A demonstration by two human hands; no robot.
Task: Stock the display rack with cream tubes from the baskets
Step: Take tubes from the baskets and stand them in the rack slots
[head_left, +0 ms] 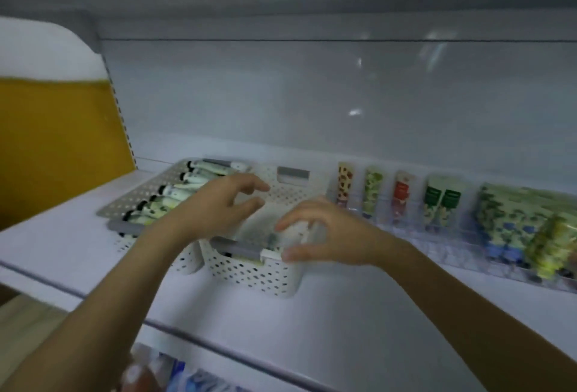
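The left hand (215, 204) and right hand (331, 235) hover half-open over the white basket (249, 273), both hands empty.

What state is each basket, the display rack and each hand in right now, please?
Left basket: holds a row of cream tubes lying flat.
Right basket: contents too blurred to tell.
Display rack: partly stocked with upright tubes.
Left hand: above right basket, fingers spread, holding nothing.
Right hand: fingers curled over right basket's rim; grip unclear.

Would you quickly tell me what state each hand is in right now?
Left hand: open, holding nothing.
Right hand: curved over the basket; grasp cannot be told.
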